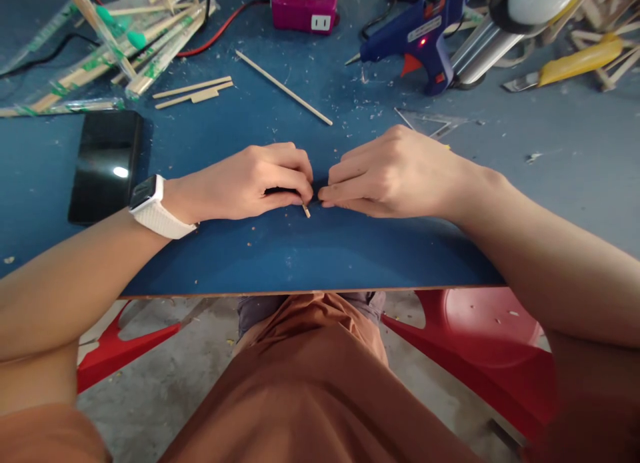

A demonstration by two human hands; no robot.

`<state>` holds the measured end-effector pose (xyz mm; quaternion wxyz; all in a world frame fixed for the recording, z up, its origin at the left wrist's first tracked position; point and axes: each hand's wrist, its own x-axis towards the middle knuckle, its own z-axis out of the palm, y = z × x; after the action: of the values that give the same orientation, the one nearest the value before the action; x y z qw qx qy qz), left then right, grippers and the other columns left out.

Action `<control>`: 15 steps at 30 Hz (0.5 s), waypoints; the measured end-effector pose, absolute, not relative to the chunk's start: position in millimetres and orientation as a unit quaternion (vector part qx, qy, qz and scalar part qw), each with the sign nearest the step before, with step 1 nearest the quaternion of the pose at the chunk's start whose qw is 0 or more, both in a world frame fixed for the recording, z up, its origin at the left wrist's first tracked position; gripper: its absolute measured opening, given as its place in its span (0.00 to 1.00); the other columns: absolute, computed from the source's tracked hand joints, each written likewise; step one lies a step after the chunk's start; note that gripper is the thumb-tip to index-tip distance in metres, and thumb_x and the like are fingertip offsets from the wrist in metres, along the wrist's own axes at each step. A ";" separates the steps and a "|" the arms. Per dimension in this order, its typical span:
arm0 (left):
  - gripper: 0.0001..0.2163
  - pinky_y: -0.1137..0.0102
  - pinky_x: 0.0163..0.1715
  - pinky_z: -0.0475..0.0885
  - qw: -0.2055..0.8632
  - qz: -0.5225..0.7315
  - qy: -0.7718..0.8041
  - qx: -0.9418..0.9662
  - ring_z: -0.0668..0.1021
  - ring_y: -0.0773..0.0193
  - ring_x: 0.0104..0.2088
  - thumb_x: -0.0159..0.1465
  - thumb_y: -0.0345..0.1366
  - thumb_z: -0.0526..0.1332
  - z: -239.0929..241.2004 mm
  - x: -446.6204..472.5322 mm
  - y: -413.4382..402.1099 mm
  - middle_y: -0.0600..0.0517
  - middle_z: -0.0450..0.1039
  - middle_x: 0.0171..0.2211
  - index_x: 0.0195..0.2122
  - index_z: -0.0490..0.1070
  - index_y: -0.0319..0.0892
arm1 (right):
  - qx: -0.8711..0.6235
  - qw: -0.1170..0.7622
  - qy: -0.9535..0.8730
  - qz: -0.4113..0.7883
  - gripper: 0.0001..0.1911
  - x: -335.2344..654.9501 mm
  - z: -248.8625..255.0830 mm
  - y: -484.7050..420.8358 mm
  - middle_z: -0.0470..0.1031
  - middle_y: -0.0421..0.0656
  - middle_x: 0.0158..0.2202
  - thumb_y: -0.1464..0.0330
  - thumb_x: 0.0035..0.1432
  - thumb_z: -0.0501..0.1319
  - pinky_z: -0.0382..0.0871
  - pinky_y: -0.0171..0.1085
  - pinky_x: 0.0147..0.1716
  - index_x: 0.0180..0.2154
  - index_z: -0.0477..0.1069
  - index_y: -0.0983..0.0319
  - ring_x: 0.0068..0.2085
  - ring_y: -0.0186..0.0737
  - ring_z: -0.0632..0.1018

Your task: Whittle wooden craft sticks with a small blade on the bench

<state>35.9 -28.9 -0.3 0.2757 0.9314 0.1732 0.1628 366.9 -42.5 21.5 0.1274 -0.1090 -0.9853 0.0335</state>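
Observation:
My left hand (280, 176) is closed in a pinch near the table's front edge, and a short piece of wooden stick (306, 210) pokes out below its fingertips. Just to its right, my right hand (373, 176) has its fingers pressed together; whatever they hold, if anything, is hidden. A small gap separates the two sets of fingertips. Beyond the hands lies a long thin wooden stick (283, 87), slanting across the blue tabletop (280, 256). Farther left are two shorter wooden strips (193, 87), one with a small wooden piece against it.
A black phone (105, 166) lies by my left wrist. Wrapped wooden sticks (165, 43) pile up at the back left. A magenta power socket box (305, 8), a blue glue gun (420, 36) with its light on, and a yellow utility knife (575, 63) are along the back.

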 end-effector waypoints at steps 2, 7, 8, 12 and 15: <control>0.19 0.57 0.67 0.86 0.278 0.163 0.169 0.931 0.91 0.51 0.60 0.94 0.51 0.63 0.1 36.3 -28.8 0.46 0.92 0.58 0.55 0.94 0.53 | -0.113 0.120 -0.986 0.032 0.27 365.1 21.2 -45.1 0.83 0.42 0.42 0.64 0.99 0.52 0.57 0.43 0.37 0.50 0.87 0.61 0.40 0.38 0.81; 0.15 0.56 0.66 0.86 0.301 0.176 0.165 0.923 0.91 0.51 0.58 0.93 0.47 0.66 1.3 37.1 -28.6 0.46 0.93 0.56 0.53 0.94 0.53 | -0.135 0.100 -0.986 0.009 0.25 357.3 21.4 -54.3 0.84 0.44 0.41 0.69 0.97 0.52 0.57 0.45 0.37 0.50 0.86 0.62 0.42 0.40 0.81; 0.15 0.56 0.65 0.87 0.301 0.178 0.165 0.922 0.91 0.51 0.57 0.93 0.46 0.67 1.5 37.1 -28.7 0.46 0.93 0.55 0.52 0.95 0.53 | -0.134 0.098 -0.986 0.004 0.25 356.6 22.1 -55.1 0.83 0.44 0.41 0.70 0.96 0.52 0.57 0.45 0.37 0.49 0.86 0.62 0.42 0.40 0.81; 0.18 0.56 0.64 0.87 0.286 0.175 0.162 0.928 0.91 0.51 0.56 0.94 0.48 0.64 1.0 37.2 -29.1 0.45 0.93 0.55 0.54 0.95 0.51 | -0.121 0.087 -0.989 0.008 0.25 358.5 24.9 -52.5 0.82 0.43 0.40 0.69 0.97 0.51 0.57 0.45 0.37 0.48 0.85 0.62 0.40 0.39 0.78; 0.18 0.56 0.64 0.87 0.285 0.174 0.161 0.929 0.91 0.51 0.56 0.94 0.48 0.65 0.2 37.2 -29.1 0.44 0.94 0.55 0.54 0.95 0.52 | -0.121 0.098 -0.988 0.006 0.26 358.2 23.1 -50.9 0.81 0.43 0.39 0.68 0.97 0.52 0.57 0.45 0.37 0.47 0.85 0.62 0.40 0.39 0.78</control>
<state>37.2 -29.1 0.2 0.2849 0.9288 0.1610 0.1737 358.2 -50.9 23.1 0.0981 -0.1206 -0.9878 0.0058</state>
